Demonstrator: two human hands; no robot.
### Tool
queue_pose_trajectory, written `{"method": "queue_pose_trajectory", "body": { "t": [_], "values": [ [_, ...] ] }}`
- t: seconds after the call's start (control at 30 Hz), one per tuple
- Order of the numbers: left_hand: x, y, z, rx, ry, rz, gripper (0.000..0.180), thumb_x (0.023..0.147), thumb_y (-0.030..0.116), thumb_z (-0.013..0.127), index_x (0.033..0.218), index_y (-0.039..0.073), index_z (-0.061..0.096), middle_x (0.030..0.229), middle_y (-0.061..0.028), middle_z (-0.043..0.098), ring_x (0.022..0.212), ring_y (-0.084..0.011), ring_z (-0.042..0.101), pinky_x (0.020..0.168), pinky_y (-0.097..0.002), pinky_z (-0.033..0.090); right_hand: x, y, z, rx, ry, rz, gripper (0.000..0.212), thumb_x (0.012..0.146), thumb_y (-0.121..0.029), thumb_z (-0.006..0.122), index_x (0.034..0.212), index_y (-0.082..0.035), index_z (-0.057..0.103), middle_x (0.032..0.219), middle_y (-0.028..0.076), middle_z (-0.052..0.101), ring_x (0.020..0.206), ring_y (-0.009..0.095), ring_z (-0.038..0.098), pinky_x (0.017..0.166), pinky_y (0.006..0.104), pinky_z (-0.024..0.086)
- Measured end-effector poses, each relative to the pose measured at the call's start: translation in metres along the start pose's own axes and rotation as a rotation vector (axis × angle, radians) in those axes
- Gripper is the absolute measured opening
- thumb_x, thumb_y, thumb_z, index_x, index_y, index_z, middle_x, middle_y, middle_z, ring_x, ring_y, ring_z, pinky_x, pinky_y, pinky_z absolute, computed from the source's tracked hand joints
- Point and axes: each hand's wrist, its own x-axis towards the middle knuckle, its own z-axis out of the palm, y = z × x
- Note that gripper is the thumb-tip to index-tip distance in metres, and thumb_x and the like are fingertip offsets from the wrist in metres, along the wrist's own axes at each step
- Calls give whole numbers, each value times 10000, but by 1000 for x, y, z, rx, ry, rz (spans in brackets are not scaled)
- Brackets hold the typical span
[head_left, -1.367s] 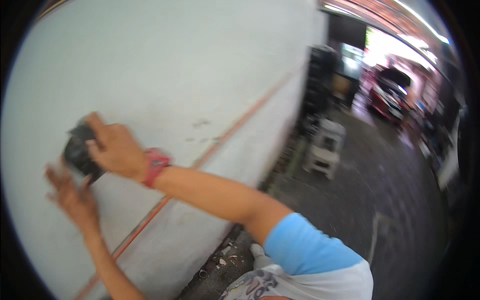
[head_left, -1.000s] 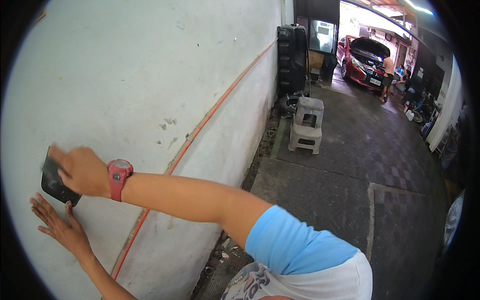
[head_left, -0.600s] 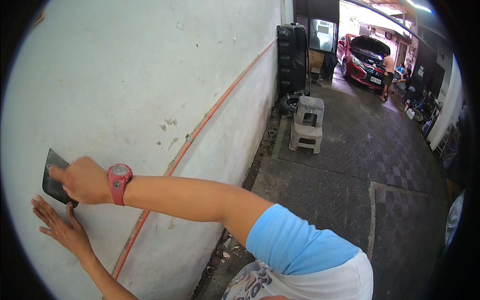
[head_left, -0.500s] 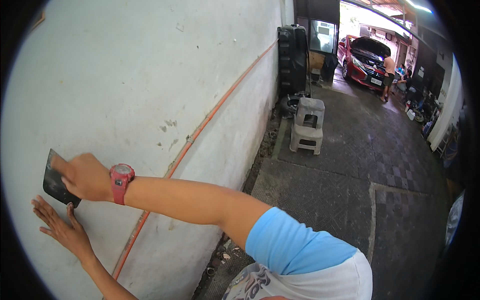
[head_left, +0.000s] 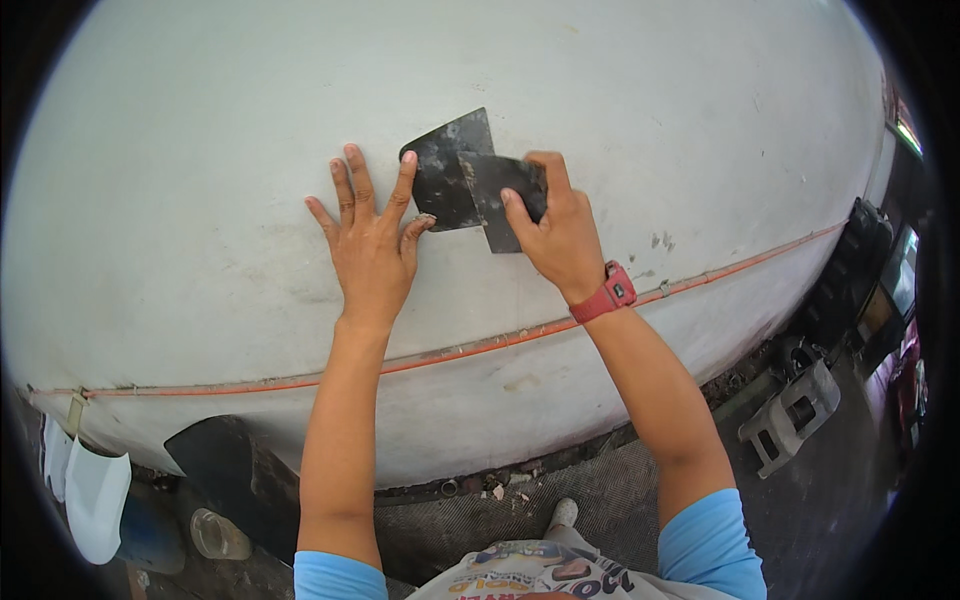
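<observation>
My left hand point(head_left: 370, 250) lies against the pale wall point(head_left: 250, 200), its outer fingers spread. Its index fingertip and thumb grip the left edge of a thin black spreader plate point(head_left: 440, 165), tilted and smeared with whitish marks. Pale residue shows by the thumb. My right hand point(head_left: 565, 235), red watch on the wrist, is closed on a second black spreader plate point(head_left: 495, 205), thumb in front and fingers partly hidden behind. This second plate overlaps the right part of the first, covering some of it.
An orange pipe point(head_left: 470, 348) runs along the wall below my hands. At lower left are a dark curved panel point(head_left: 225, 450), a white panel point(head_left: 97, 505) and a clear container point(head_left: 220, 535). A grey plastic stool point(head_left: 793, 420) stands on the floor at right.
My view has swung left from the garage to face the wall. Two overlapping black plates now show, where one was visible before. My hands stay close together at the wall.
</observation>
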Motion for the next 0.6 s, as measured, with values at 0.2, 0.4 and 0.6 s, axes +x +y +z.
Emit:
{"method": "queue_pose_trajectory", "body": {
  "t": [0.2,0.4,0.6],
  "values": [
    [0,1,2,10,10,34,815,1036,401,770,1770,415,416,1924,-139,116,1772,-379,101,1328,-807,84,-27,25,-16,-108,-192,14,313,1044,-152,756,1322,-97,622,835,184,767,770,376,771,708,458,591],
    [9,19,-16,120,-77,106,927,977,507,811,1770,222,427,1917,-107,175,1770,-343,133,1315,-836,88,-19,61,-51,250,31,170,319,1020,-157,802,1273,-65,630,999,75,736,824,140,655,780,316,563],
    [15,28,-14,17,-117,40,1129,851,463,935,1774,144,368,1872,-68,304,1751,-293,216,1381,-714,107,-13,67,-60,163,-159,201,477,1000,-298,835,1354,-40,646,1215,162,755,1128,283,713,1030,428,574]
  ]
}}
